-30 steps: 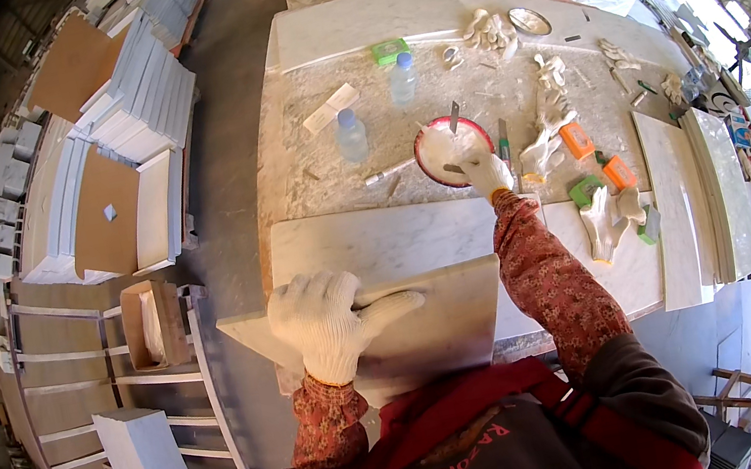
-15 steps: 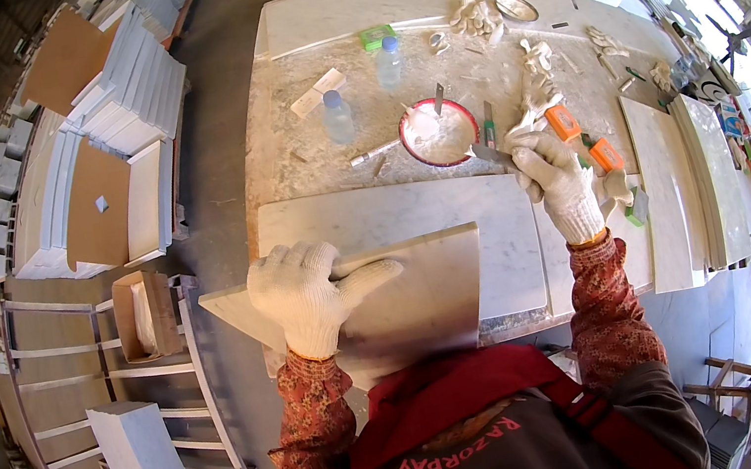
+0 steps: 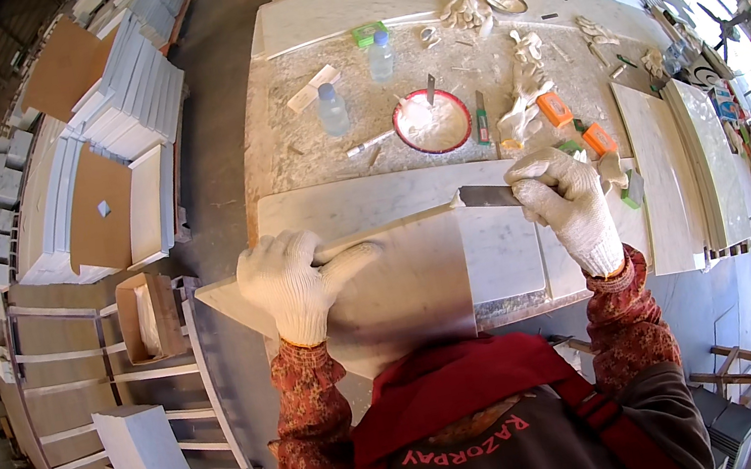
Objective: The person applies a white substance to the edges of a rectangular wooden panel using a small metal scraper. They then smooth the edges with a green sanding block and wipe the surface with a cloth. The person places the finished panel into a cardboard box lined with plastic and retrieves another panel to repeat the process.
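Note:
My gloved left hand (image 3: pixel 289 285) grips the upper edge of a tilted marble tile (image 3: pixel 409 279), its thumb lying along that edge. In my gloved right hand (image 3: pixel 566 206) is a putty knife (image 3: pixel 487 196) with a flat dark blade. White paste shows at the blade's tip, which meets the tile's upper right corner. Beneath lies another marble slab (image 3: pixel 505 257) on the worktable. Beyond it stands a red-rimmed bowl (image 3: pixel 447 126) of white paste with a blade resting in it. The tile's lower part is blurred near my body.
Two water bottles (image 3: pixel 333 111) stand left of the bowl. A green-handled knife (image 3: pixel 482 118), orange boxes (image 3: pixel 554 109) and loose gloves (image 3: pixel 526 92) lie to its right. Marble slabs (image 3: pixel 661 174) line the table's right side. A metal rack (image 3: pixel 114 376) stands on the left floor.
My right hand has moved down and toward the tile, bringing the putty knife from beside the bowl to the tile's upper right corner. My left hand keeps its hold on the tile.

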A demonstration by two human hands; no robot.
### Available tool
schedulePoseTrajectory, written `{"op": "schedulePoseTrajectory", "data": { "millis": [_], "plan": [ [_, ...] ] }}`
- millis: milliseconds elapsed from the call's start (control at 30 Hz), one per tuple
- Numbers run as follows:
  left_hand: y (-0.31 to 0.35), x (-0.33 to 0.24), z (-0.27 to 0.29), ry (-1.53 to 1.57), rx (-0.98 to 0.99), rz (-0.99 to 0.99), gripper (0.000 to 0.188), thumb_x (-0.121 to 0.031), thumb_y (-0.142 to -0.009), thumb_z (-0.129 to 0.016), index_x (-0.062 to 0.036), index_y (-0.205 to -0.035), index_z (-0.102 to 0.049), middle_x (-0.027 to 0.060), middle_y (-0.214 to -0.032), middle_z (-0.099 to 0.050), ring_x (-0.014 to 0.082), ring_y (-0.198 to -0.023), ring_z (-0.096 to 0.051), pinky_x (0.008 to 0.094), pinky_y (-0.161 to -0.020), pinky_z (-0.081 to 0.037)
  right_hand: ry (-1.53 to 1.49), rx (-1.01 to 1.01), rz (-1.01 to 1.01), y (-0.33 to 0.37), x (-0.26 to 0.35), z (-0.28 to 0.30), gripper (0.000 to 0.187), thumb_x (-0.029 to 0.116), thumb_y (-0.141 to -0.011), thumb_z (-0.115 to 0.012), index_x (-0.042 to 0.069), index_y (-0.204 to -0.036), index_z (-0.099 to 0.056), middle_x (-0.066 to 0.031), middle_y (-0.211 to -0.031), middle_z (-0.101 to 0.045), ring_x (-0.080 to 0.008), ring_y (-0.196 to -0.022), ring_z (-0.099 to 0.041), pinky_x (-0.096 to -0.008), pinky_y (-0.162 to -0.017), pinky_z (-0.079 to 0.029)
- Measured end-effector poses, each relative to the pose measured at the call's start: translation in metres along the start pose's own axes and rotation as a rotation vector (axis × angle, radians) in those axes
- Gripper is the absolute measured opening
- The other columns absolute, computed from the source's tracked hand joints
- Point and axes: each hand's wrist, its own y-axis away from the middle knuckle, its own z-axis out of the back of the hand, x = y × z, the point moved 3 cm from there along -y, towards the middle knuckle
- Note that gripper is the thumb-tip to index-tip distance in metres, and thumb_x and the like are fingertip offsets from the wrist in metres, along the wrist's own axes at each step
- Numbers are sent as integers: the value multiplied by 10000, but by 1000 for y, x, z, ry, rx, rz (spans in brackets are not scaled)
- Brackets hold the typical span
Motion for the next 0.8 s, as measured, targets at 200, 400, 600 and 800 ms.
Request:
{"op": "schedulePoseTrajectory", "data": {
  "millis": [200, 400, 600, 800],
  "plan": [
    [2, 2, -1, 9, -18, -7, 618, -553, -532, -845, -132, -518, -393, 37, -522, -407, 245, -524, -439, 376, -538, -310, 78, -14, 73, 3, 7, -3, 124, 34, -911, -679, 4, -1032, -683, -47, -833, -676, -65, -649, -597, -222, -573, -458],
    [1, 2, 1, 23, -10, -2, 614, -556, -525, -843, -134, -521, -399, 37, -526, -411, 250, -524, -443, 378, -538, -311, 125, -43, 123, 1, 5, -4, 129, 23, -891, -695, 11, -1020, -694, -41, -867, -687, -70, -651, -602, -228, -585, -464],
    [2, 2, 0, 28, -7, -7, 600, -557, -523, -845, -129, -529, -425, 36, -533, -428, 250, -524, -449, 376, -541, -319, 111, -33, 137, -1, 5, -3, 131, 27, -886, -704, 6, -1015, -700, -52, -879, -694, -73, -650, -601, -229, -583, -465],
    [2, 1, 2, 9, -4, -11, 596, -563, -523, -849, -130, -531, -440, 31, -531, -443, 242, -526, -454, 370, -544, -331, 125, -28, 98, -1, 7, -3, 116, 17, -908, -661, -13, -1017, -685, -55, -882, -672, -81, -650, -586, -228, -578, -462]
  ]
}}
